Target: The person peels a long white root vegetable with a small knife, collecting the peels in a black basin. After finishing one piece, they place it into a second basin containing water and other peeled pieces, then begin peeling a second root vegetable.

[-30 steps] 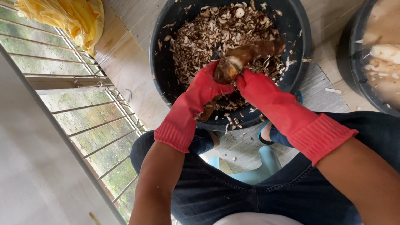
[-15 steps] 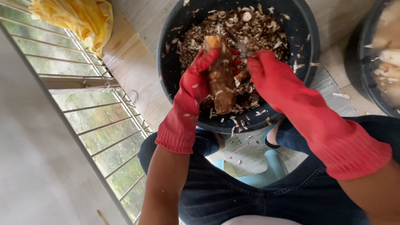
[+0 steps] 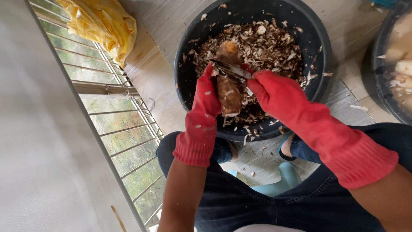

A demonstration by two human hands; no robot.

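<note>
While the left hand (image 3: 205, 103) grips a brown root (image 3: 228, 81), the right hand (image 3: 274, 92) clasps a peeler (image 3: 231, 68).
Risk: a slip could nick the glove over the black tub (image 3: 184, 64).

Brown root (image 3: 227, 86) in left hand (image 3: 206, 101), right hand (image 3: 274, 92) with peeler (image 3: 229, 68) over black tub (image 3: 319, 56)

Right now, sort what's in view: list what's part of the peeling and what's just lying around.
In use:
left hand, holding the brown root
right hand, holding the peeler blade
black tub of peelings

Lying about:
yellow bag
second tub of pale pieces
</note>
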